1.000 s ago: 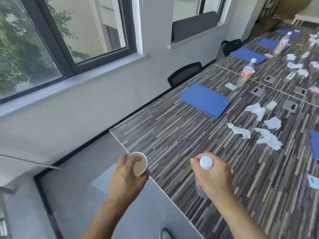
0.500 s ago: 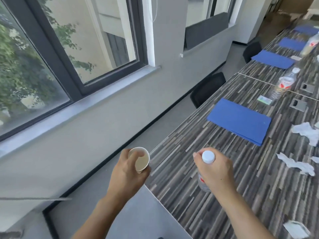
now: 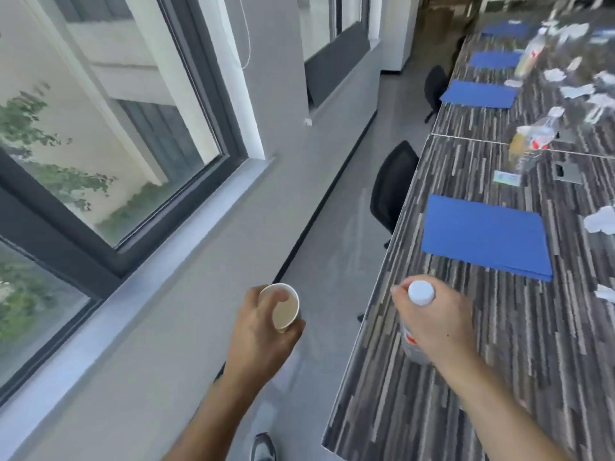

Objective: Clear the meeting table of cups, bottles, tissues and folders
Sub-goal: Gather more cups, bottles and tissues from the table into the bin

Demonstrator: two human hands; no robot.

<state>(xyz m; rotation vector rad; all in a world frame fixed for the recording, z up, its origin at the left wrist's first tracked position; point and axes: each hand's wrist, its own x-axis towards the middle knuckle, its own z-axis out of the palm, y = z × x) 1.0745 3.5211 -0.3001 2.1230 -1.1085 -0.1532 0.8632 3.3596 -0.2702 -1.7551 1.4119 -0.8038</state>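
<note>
- While the left hand point(image 3: 263, 331) grips the paper cup point(image 3: 282, 307) left of the table point(image 3: 499, 377), it should stay level.
- The right hand point(image 3: 436, 322) clasps the bottle point(image 3: 420, 294) over the near edge; carry both off together.

Bright window point(image 3: 100, 128) daylight; far table point(image 3: 565, 78) motion-blurred.

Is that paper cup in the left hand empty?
Looks empty: the paper cup in the left hand tilts toward the camera, showing only bare inside.
</note>
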